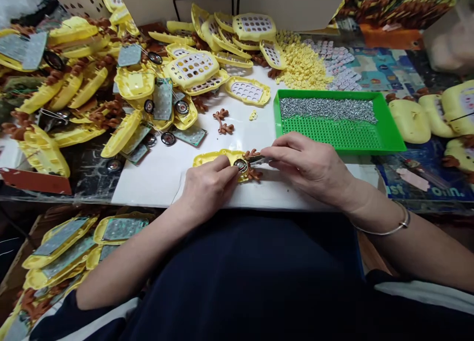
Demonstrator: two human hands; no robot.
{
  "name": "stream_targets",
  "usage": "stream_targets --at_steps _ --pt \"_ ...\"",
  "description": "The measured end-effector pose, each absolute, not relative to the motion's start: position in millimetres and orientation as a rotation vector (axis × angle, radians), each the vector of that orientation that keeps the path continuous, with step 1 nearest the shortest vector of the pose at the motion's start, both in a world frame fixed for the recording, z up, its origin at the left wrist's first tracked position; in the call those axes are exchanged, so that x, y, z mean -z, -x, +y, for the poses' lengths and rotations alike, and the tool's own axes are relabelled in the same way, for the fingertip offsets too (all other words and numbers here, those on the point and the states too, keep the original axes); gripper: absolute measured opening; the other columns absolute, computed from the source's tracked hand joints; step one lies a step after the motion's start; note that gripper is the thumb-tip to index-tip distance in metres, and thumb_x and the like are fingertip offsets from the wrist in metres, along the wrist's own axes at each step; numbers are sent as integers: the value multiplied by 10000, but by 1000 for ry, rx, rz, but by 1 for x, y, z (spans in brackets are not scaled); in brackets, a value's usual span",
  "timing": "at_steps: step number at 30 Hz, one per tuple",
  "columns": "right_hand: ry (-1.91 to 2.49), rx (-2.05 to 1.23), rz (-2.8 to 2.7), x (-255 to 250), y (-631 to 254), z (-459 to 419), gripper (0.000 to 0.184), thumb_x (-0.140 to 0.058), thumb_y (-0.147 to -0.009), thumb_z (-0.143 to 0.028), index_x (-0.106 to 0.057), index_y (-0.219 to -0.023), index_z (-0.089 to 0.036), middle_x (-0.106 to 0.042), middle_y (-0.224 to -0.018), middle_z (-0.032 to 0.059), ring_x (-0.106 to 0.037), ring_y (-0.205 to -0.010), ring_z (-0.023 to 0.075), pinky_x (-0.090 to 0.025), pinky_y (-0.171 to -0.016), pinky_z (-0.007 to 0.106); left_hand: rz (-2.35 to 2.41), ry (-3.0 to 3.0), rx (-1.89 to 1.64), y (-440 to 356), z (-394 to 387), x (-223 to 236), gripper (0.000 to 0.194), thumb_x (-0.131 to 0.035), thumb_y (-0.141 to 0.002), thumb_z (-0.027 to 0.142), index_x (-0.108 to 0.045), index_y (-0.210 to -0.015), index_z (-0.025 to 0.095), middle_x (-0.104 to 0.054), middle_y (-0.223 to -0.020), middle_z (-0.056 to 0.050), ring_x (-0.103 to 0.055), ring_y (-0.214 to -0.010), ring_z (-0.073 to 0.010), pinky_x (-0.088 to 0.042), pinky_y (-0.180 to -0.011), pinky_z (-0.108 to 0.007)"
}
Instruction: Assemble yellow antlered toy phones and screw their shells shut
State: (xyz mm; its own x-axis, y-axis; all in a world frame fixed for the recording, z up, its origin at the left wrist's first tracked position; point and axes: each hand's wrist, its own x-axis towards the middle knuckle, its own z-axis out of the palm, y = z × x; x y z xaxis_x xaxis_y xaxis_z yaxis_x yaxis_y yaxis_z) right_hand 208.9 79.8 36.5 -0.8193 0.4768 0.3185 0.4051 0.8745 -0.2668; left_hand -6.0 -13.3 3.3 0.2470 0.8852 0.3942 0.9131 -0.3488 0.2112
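A yellow shell [208, 157] is held beneath the bunched left fingers [227, 176]; near its right end, a dark tool [255, 158] is pinched by the right fingers [283, 153].

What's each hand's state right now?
Left hand: closed on the yellow shell, fingertips beside a round disc.
Right hand: closed, pinching a slim dark tool.

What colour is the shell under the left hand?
The shell is yellow, seen best in the head view.
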Motion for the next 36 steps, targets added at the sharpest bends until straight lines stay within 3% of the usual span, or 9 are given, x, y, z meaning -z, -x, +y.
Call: stream_targets --at_steps 6,9,17,23,26,31,36 --pt "606 -494 -2591 -35 -213 83 213 -474 -944 -274 -671 -1024 -266 -722 -879 42 -665 -785 174 -533 -708 303 -1818 2534 864 10 -7 -4 252 -487 -940 256 -691 -810 184 -639 -741 -23 -568 -618 -116 -385 -546 -220" --pt "451 -552 -2669 -37 -213 88 288 -412 -970 -328 -692 -956 -262 -734 -869 52 -664 -793 183 -533 -711 323 -1863 2641 816 13 -2 -11 211 -512 -916 218 -688 -810 173 -645 -772 -30 -576 -630 -122 -416 -578 -229" --pt "410 -689 -2782 -56 -206 96 306 -410 -930 -239 -714 -940 -278 -737 -919 29 -639 -882 197 -526 -791 376 -1855 2654 918 17 -1 -9 176 -531 -914 212 -694 -870 164 -628 -756 -28 -565 -625 -120 -425 -591 -224" --pt "710 -1128 -2321 -48 -194 91 162 -587 -813 -166 -670 -943 -213 -720 -921 13 -670 -815 147 -557 -780 298 -1875 2614 778 15 -4 -5 205 -521 -911 225 -706 -839 172 -621 -785 -42 -575 -650 -139 -405 -570 -238" --pt "867 -1297 -2059 -35 -186 87 80 -646 -796 -211 -652 -875 -196 -698 -902 14 -664 -852 154 -562 -798 300 -1849 2576 762 12 -5 -2 238 -506 -919 227 -699 -792 171 -613 -751 -35 -559 -633 -133 -362 -533 -235" --pt "852 -1465 -1859 -34 -178 84 310 -732 -708 -162 -579 -972 -214 -635 -979 1 -639 -895 137 -560 -795 263 -1733 2456 755 11 -9 3 285 -488 -934 223 -680 -728 181 -583 -676 -14 -509 -575 -120 -270 -476 -243" --pt "842 -1587 -1866 -39 -176 84 239 -689 -739 -135 -539 -910 -207 -613 -902 -14 -611 -816 110 -538 -766 246 -1649 2420 713 12 -12 6 267 -505 -938 215 -683 -742 180 -565 -652 -6 -481 -557 -112 -244 -470 -252"
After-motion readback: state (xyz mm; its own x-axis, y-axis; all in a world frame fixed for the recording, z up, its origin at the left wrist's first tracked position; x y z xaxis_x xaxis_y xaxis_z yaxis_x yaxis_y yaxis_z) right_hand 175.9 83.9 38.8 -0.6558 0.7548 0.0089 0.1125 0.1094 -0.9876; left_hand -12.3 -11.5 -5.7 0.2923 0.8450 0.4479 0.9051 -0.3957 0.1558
